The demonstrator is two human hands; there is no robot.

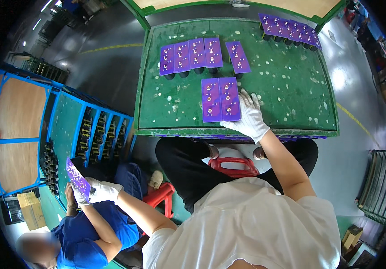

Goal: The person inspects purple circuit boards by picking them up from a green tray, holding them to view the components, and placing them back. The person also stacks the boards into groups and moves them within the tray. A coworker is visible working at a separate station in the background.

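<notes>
My left hand [102,190], in a white glove, is closed on the edge of a tilted purple circuit board [77,175] out to the left. A co-worker's gloved hand [81,194] is at the lower end of that same board. On the green table, my gloved right hand [249,119] lies against the right side and near corner of a pair of purple boards [220,99] set side by side. Its fingers are stretched out and apart, with the thumb along the near edge. Small metallic parts dot the boards' faces.
Beyond the pair stand a row of purple boards [190,56] on black parts and one separate board [238,57]. Another row [289,30] sits at the far right corner. The co-worker in blue sits left, near a blue-framed rack [101,130]. A red stool [234,166] is under me.
</notes>
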